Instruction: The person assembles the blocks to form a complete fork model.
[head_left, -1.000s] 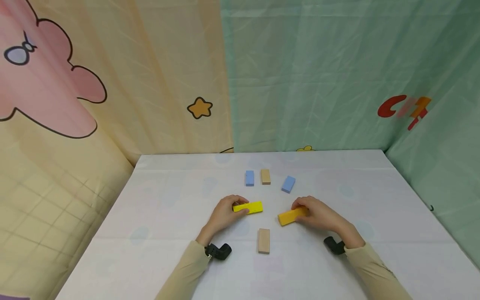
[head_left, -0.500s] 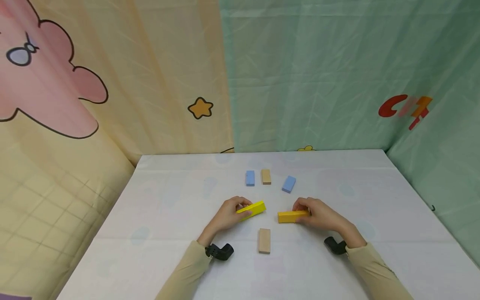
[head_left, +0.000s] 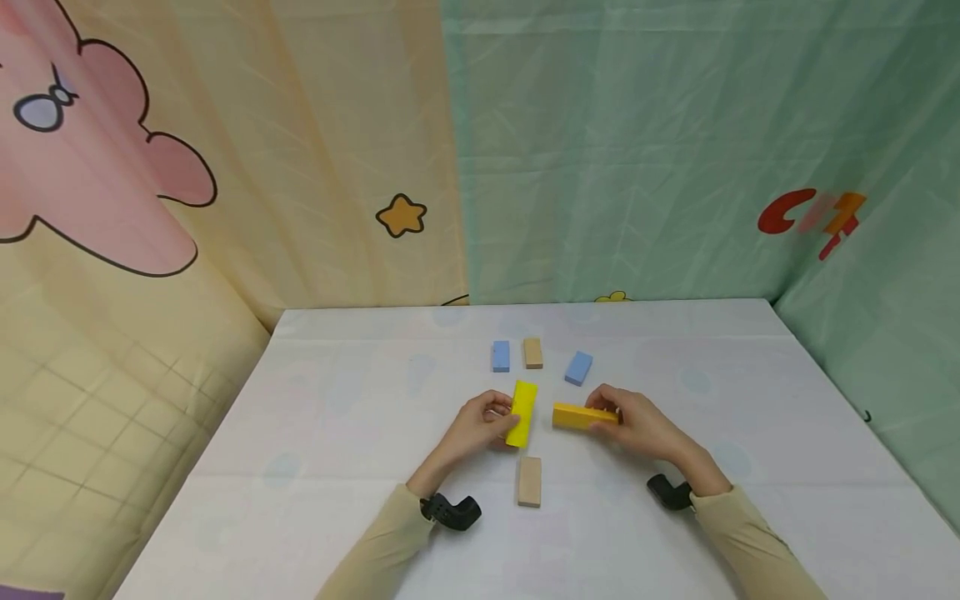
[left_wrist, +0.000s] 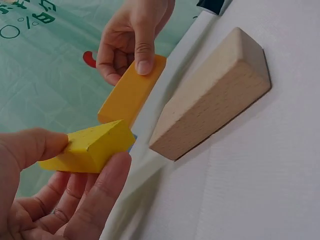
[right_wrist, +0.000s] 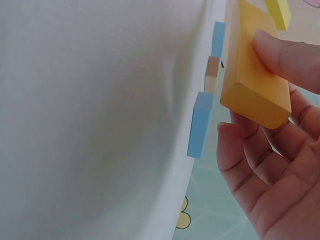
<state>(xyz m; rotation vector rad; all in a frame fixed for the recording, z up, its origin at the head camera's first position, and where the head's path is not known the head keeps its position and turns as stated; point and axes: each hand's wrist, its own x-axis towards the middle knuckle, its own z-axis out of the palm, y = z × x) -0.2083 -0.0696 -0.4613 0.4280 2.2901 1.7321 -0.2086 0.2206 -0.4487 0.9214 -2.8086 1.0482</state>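
My left hand [head_left: 477, 428] pinches a bright yellow block [head_left: 522, 414] between thumb and fingers, its length now pointing away from me. Across a small gap, my right hand [head_left: 636, 423] grips an orange block [head_left: 576, 416] by its right part, the free end pointing left. In the left wrist view the yellow block [left_wrist: 95, 145] is tilted, with the orange block [left_wrist: 132, 90] behind it. The right wrist view has my thumb on one face of the orange block [right_wrist: 257, 70]. Just nearer me than the yellow block, a plain wooden block [head_left: 528, 482] lies flat on the table.
Toward the back of the white-covered table [head_left: 337, 517] lie a blue block [head_left: 500, 357], a small wooden block [head_left: 532, 353] and another blue block [head_left: 578, 368] set at a slant. A patterned curtain [head_left: 600, 167] hangs behind the far edge.
My left hand has moved slightly right and turned the yellow block from lying crosswise to pointing away from me. My right hand has straightened the orange block and shifted it slightly away from me.
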